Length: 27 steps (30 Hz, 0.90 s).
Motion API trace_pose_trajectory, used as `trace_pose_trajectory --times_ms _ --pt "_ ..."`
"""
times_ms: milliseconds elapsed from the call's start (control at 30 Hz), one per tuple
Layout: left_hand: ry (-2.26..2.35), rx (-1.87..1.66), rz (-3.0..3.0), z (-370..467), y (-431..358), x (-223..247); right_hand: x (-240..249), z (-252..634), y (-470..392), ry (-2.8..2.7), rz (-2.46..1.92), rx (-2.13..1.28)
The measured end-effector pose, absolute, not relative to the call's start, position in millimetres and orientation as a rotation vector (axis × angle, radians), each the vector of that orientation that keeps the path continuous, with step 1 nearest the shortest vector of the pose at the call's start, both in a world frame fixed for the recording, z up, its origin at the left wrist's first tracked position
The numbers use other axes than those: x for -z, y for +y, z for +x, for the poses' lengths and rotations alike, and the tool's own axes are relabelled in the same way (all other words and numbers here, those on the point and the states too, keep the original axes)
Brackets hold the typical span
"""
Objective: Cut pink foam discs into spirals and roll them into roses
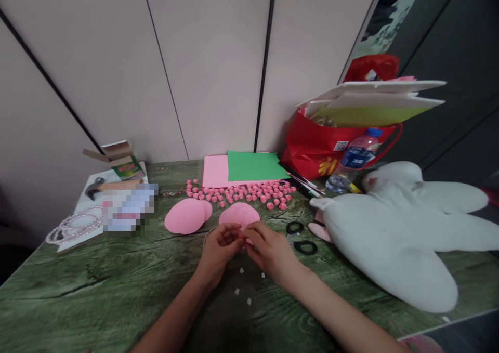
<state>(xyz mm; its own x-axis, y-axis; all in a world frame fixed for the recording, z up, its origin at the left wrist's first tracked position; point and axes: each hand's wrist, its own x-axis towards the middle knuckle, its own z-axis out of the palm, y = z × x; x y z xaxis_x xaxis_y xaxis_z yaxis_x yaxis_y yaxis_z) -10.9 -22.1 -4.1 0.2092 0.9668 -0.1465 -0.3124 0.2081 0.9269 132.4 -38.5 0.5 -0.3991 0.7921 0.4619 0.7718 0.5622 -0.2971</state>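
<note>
My left hand [221, 251] and my right hand [271, 249] meet over the middle of the table, fingertips pinched together. Between them a small pink paper piece [242, 234] shows, mostly hidden by the fingers. Just beyond lie overlapping round pink paper pieces [238, 213], partly covered by my hands. Left of these is another stack of pink paper circles [184, 216]. Many small rolled pink paper flowers [249, 192] spread in a band behind. Black-handled scissors [305, 247] lie beside my right hand, their blades partly hidden.
Pink and green paper sheets [255, 166] lie against the wall. At right are a red bag [307, 144], a water bottle [353, 160] and a white plush toy [390, 233]. A hammer [113, 186], bead strands [74, 225] and an opened box [127, 167] lie left. White scraps [248, 301] dot the front.
</note>
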Motion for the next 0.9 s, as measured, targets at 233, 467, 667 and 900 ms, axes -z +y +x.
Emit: trace_pose_trajectory --times_ms 233,467,667,900 --pt "0.89 -1.004 1.039 -13.0 -21.0 6.2 4.1 130.4 -39.1 -2.251 -1.293 -0.079" --pt "0.994 -1.024 1.098 -10.8 -20.7 5.7 7.9 151.2 -6.9 -2.05 -1.324 -0.226" --pt "1.158 -1.177 1.312 -11.1 -17.6 9.3 13.8 171.8 42.0 -1.996 -1.691 -0.118" --pt "1.299 -1.295 1.502 -14.0 -17.6 10.4 26.2 164.1 46.1 -1.942 -1.862 0.007"
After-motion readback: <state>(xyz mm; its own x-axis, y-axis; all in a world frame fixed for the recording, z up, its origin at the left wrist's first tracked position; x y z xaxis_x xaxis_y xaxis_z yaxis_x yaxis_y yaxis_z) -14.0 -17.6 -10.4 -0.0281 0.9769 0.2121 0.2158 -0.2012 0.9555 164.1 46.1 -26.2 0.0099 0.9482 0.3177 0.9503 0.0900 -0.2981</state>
